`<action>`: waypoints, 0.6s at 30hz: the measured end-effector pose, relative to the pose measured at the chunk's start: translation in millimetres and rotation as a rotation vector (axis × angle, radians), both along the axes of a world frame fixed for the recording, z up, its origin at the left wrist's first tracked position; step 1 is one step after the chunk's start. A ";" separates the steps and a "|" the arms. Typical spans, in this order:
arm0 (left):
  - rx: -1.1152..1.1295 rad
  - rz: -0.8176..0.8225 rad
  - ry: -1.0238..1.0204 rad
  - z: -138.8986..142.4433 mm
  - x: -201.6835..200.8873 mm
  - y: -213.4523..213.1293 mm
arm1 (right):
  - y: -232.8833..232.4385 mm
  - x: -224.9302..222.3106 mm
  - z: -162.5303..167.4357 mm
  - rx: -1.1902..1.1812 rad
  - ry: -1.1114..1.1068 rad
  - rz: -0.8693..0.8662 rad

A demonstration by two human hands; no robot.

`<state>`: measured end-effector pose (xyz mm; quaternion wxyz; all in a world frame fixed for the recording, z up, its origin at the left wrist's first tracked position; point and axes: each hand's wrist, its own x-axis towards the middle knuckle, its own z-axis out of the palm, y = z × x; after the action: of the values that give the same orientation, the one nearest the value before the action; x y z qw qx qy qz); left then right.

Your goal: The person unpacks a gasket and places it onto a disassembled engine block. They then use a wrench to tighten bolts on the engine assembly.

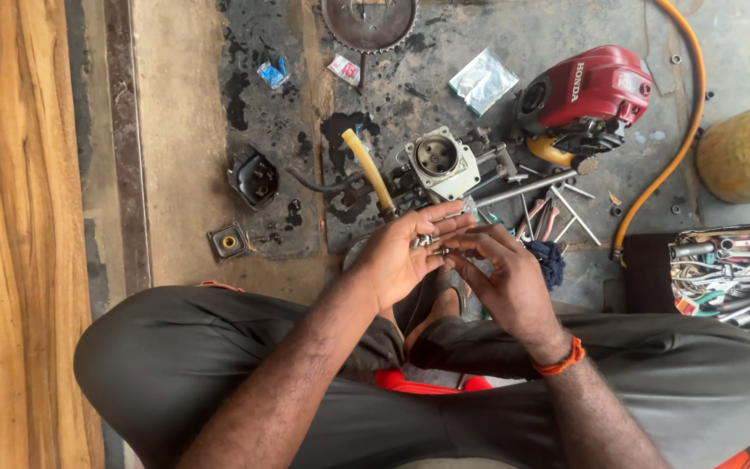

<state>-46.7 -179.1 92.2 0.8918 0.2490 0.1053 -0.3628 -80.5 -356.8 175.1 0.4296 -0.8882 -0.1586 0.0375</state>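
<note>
Seated with knees spread wide, forearms running in from six o'clock and meeting at the centre. Left hand [401, 256] palm up, fingers pointing toward two o'clock, loosely curled with small metal parts pinched at the tips. Right hand [505, 278] just beside at three o'clock, fingers bent toward ten o'clock, fingertips touching the left's.

small metal bolts [427, 240], held between fingertips

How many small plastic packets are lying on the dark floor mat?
3: a blue plastic packet at upper left, a red-and-white packet beside it, and a clear silvery packet near the red engine. More may be hidden.
</note>
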 end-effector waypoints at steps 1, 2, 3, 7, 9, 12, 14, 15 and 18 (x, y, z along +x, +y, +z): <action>-0.007 0.005 0.006 -0.8 0.9 0.4 | 0.1 0.2 -2.0 0.008 0.034 -0.017; -0.013 0.011 0.013 -1.6 1.4 0.7 | -0.2 -0.8 -3.9 0.016 0.069 -0.033; -0.034 0.005 0.006 -2.8 2.4 1.1 | -1.2 -1.4 -6.4 0.024 0.105 -0.051; -0.018 -0.008 0.078 -15.2 3.7 -0.4 | -13.9 0.3 -21.6 0.050 0.183 -0.054; 0.181 -0.055 0.137 -26.3 0.7 -4.4 | -25.2 9.4 -32.2 0.265 0.213 -0.048; 0.578 -0.182 0.129 -42.7 -7.3 -13.0 | -44.7 47.0 -47.1 0.302 0.318 -0.149; 0.688 -0.245 0.070 -47.5 -15.4 -19.3 | -51.1 70.9 -55.2 0.059 0.308 -0.208; 0.822 -0.239 -0.081 -47.1 -18.1 -20.7 | -52.2 83.1 -58.2 -0.060 0.298 -0.233; 1.127 -0.289 -0.400 -29.5 -26.0 -23.0 | -51.6 103.2 -62.3 -0.158 0.108 -0.130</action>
<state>-72.7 -202.1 62.7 0.5671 0.7572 0.0766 -0.3149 22.7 -408.4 112.8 0.3679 -0.9243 -0.0738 0.0699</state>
